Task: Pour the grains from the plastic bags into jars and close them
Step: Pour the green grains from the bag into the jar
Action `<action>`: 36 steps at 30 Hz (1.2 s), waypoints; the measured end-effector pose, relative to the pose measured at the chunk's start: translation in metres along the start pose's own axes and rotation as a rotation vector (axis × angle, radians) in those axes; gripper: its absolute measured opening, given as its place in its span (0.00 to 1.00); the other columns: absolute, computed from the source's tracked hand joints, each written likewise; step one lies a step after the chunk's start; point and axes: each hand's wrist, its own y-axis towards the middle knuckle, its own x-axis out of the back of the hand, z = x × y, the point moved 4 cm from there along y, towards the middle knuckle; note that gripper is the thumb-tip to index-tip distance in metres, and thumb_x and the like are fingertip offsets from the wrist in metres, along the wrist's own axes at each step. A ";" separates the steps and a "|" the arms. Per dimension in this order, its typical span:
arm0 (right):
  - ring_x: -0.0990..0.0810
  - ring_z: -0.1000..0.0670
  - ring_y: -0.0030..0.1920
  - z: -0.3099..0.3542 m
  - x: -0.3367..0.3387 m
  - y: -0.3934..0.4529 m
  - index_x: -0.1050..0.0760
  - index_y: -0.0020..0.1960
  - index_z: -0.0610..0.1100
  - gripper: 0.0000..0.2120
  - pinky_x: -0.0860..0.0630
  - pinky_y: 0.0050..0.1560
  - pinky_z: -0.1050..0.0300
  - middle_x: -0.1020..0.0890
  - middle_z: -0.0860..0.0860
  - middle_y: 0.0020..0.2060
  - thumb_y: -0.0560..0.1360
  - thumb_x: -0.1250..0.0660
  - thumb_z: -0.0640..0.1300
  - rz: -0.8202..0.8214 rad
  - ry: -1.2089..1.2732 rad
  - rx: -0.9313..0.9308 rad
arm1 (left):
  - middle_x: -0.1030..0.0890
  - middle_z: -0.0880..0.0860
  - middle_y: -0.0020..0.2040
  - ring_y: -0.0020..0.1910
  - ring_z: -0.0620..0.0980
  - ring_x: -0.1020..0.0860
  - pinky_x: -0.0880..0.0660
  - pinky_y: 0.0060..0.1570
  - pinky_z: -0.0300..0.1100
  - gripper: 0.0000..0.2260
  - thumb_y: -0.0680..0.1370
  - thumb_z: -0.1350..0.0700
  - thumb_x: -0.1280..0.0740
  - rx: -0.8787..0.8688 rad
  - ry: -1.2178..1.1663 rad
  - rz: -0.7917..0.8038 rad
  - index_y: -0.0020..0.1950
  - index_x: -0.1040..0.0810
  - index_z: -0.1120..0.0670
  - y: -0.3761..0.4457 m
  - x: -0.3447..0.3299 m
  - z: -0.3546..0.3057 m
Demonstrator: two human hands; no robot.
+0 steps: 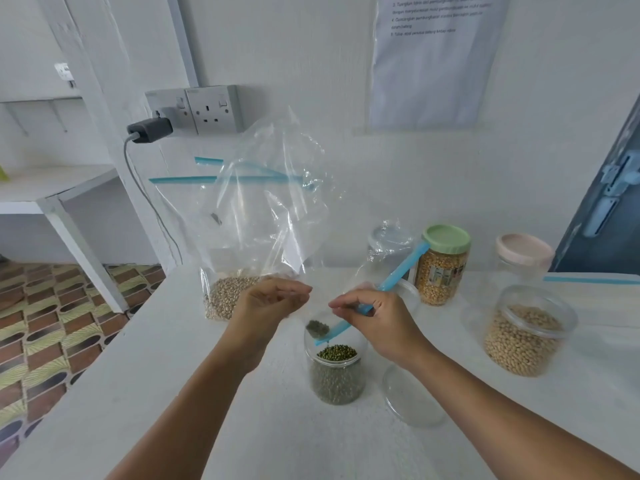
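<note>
Both hands [268, 304] [375, 317] grip 1 bag [346, 299] over green-bean jar [336, 372], lid [414, 398] beside.

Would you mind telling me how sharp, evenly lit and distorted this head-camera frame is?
Head view: light is soft and even, with faint shadows on the table; wide-angle bending curves the door at the right edge; the notice on the wall is too blurred to read; glare streaks the upright bag; the green-bean jar is fairly sharp.

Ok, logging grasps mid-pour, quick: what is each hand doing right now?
Left hand: pinches the clear plastic bag over the green bean jar.
Right hand: grips the same bag at its blue zip strip.
</note>
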 end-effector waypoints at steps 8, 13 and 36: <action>0.18 0.53 0.56 -0.005 -0.002 -0.002 0.13 0.51 0.53 0.08 0.20 0.61 0.58 0.18 0.55 0.52 0.75 0.23 0.42 0.003 0.031 -0.050 | 0.20 0.62 0.51 0.54 0.64 0.20 0.22 0.56 0.52 0.09 0.76 0.65 0.26 -0.082 0.161 0.078 0.45 0.11 0.51 0.005 -0.006 -0.002; 0.16 0.55 0.55 -0.004 -0.001 -0.003 0.14 0.50 0.55 0.07 0.20 0.64 0.52 0.16 0.62 0.51 0.75 0.22 0.45 0.002 0.020 -0.111 | 0.21 0.56 0.48 0.51 0.53 0.19 0.20 0.56 0.57 0.12 0.77 0.62 0.24 -0.185 0.380 0.036 0.43 0.12 0.44 0.006 -0.011 -0.006; 0.16 0.56 0.54 0.003 0.000 -0.003 0.14 0.51 0.52 0.07 0.20 0.61 0.57 0.16 0.59 0.50 0.76 0.24 0.41 -0.018 0.023 -0.039 | 0.28 0.51 0.50 0.50 0.34 0.23 0.25 0.50 0.28 0.16 0.74 0.61 0.21 -0.287 0.658 0.063 0.59 0.13 0.46 0.001 -0.013 -0.022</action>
